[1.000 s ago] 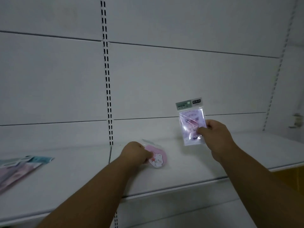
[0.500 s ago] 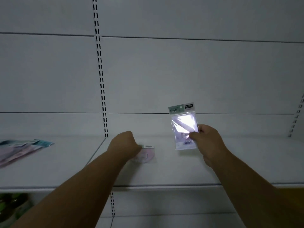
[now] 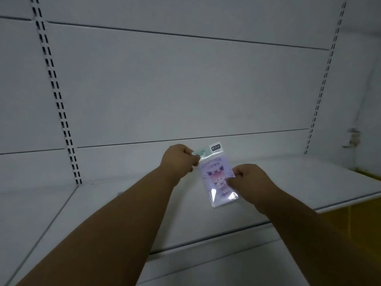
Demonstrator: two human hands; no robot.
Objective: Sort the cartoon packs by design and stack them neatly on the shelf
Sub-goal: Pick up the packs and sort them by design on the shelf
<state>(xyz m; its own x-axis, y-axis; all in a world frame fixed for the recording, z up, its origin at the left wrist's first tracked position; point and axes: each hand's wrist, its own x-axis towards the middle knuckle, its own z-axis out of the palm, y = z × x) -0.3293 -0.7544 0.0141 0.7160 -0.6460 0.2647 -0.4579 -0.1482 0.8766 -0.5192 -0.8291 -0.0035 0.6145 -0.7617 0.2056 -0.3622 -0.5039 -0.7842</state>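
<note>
A purple cartoon pack [image 3: 217, 178] in a clear sleeve with a green header card lies low over the white shelf [image 3: 288, 182], near its middle. My left hand [image 3: 180, 157] pinches the pack's top-left corner at the header. At the pack's right edge my right hand [image 3: 249, 181] grips it with thumb and fingers. I cannot tell whether the pack rests flat on the shelf or hovers just above it. The pink pack seen earlier is out of sight.
The shelf's white back panel [image 3: 185, 89] rises behind, with slotted uprights at the left [image 3: 59, 104] and right [image 3: 321, 89]. A seam [image 3: 57, 211] divides the shelf boards on the left. A yellow surface [image 3: 354, 215] shows below the shelf's right end.
My left hand left the pink pack and came across to take the purple pack's top corner. The purple pack dropped from upright down to the shelf. The view swung right; the left packs are gone.
</note>
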